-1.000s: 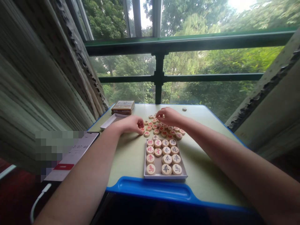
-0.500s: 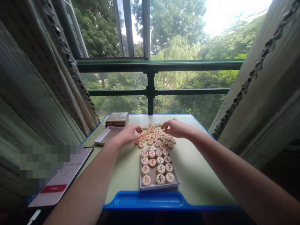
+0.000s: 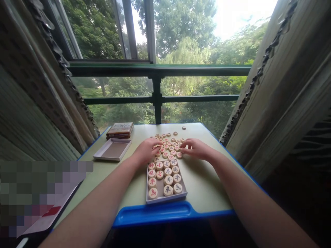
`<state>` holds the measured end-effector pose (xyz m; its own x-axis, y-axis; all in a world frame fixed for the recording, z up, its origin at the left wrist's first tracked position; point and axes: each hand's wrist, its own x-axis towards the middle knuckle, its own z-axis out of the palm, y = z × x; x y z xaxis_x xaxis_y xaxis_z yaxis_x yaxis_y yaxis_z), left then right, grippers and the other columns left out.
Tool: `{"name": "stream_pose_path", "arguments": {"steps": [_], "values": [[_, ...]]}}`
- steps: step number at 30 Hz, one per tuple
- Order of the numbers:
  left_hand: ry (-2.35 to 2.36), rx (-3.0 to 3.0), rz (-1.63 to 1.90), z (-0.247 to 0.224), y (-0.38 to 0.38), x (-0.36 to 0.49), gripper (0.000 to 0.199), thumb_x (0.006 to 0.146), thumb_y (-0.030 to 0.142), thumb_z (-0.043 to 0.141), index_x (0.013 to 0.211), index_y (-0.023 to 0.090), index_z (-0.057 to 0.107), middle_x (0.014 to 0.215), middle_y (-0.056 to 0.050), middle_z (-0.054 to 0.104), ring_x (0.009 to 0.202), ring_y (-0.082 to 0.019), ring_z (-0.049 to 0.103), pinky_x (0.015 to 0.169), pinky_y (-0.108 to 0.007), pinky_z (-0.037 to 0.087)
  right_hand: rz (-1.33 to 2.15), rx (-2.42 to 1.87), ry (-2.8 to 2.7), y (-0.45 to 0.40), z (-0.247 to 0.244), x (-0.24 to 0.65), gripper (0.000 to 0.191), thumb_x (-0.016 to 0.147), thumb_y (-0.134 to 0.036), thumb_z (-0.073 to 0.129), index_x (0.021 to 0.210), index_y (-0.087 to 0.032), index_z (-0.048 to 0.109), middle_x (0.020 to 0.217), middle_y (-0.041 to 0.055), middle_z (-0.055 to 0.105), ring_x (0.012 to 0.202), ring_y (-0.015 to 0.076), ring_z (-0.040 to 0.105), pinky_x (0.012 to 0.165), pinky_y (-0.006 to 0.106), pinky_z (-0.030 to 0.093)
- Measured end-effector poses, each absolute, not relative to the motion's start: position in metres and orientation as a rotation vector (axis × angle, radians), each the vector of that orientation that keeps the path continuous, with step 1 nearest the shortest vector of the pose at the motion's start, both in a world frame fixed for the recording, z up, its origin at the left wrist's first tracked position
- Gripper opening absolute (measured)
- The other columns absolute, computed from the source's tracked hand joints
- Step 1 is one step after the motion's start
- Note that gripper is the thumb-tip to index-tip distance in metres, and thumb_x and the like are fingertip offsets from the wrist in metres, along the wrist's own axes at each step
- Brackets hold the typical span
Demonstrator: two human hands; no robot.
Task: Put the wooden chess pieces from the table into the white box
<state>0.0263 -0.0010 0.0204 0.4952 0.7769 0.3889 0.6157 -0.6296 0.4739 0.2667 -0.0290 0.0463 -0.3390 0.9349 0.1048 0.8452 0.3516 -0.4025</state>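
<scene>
Several round wooden Chinese chess pieces [image 3: 171, 148] with red and black characters lie in a loose cluster mid-table. At the cluster's left edge, my left hand [image 3: 147, 150] curves over some pieces, thumb and fingers apart, hiding a few. On the opposite side is my right hand [image 3: 198, 148], its fingers spread and the tips at or touching the outermost pieces. Nearer to me stands a shallow white box [image 3: 160, 187] holding rows of pieces, red characters at left and black at right. A bare strip of its bottom shows between the lower rows.
An open white box lid [image 3: 112, 150] lies to the left, with a stack of flat brown boxes [image 3: 120, 130] behind it. One stray piece [image 3: 183, 127] sits near the far edge. A blue trough [image 3: 156, 213] edges the table's front. A partly blurred phone is at lower left.
Both hands have come nearer to me and to the box, the left also rightward, along the cluster's sides. The whole view has shifted, so the table sits further left.
</scene>
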Motion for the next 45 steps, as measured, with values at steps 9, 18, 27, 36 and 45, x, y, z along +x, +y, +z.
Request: {"name": "stream_pose_path", "arguments": {"steps": [9, 18, 27, 36, 45], "values": [[1.172, 2.461, 0.916, 0.02, -0.004, 0.033, 0.023, 0.078, 0.024, 0.052, 0.09, 0.017, 0.071, 0.093, -0.008, 0.069, 0.09, -0.02, 0.059, 0.084, -0.032, 0.044, 0.349, -1.576, -2.431, -0.038, 0.046, 0.255, 0.02, 0.067, -0.031, 0.066, 0.084, -0.021, 0.068, 0.089, 0.0053, 0.059, 0.069, 0.0137, 0.056, 0.068, 0.026, 0.045], [1.063, 2.119, 0.842, 0.036, -0.019, 0.038, 0.041, 0.069, 0.045, 0.063, 0.096, 0.015, 0.07, 0.094, -0.009, 0.07, 0.08, -0.02, 0.062, 0.073, -0.031, 0.048, 0.248, -1.28, -2.294, -0.044, 0.048, 0.24, 0.015, 0.071, -0.029, 0.065, 0.079, -0.017, 0.06, 0.076, 0.0025, 0.06, 0.063, 0.0115, 0.052, 0.058, 0.023, 0.042], [0.861, 1.755, 0.869, 0.039, -0.024, 0.043, 0.037, 0.069, 0.038, 0.066, 0.095, 0.012, 0.069, 0.092, -0.01, 0.069, 0.084, -0.019, 0.06, 0.077, -0.031, 0.045, 0.11, -1.071, -2.14, -0.049, 0.042, 0.23, 0.017, 0.072, -0.031, 0.065, 0.077, -0.017, 0.056, 0.072, 0.0018, 0.06, 0.061, 0.0106, 0.049, 0.056, 0.023, 0.04], [0.762, 1.75, 0.787, 0.05, -0.03, 0.04, 0.043, 0.073, 0.041, 0.06, 0.106, 0.014, 0.066, 0.086, -0.006, 0.064, 0.067, -0.011, 0.048, 0.063, -0.025, 0.037, 0.093, -1.048, -2.005, -0.056, 0.043, 0.22, 0.025, 0.071, -0.032, 0.066, 0.088, -0.018, 0.054, 0.077, 0.0024, 0.06, 0.062, 0.011, 0.051, 0.058, 0.024, 0.042], [0.718, 1.707, 0.765, 0.054, -0.026, 0.031, 0.043, 0.073, 0.038, 0.063, 0.109, 0.014, 0.064, 0.084, -0.006, 0.064, 0.066, -0.01, 0.048, 0.061, -0.024, 0.037, 0.036, -0.888, -2.007, -0.06, 0.043, 0.218, 0.014, 0.076, -0.026, 0.062, 0.087, -0.018, 0.058, 0.076, 0.0027, 0.061, 0.065, 0.0118, 0.053, 0.061, 0.025, 0.046]]}}
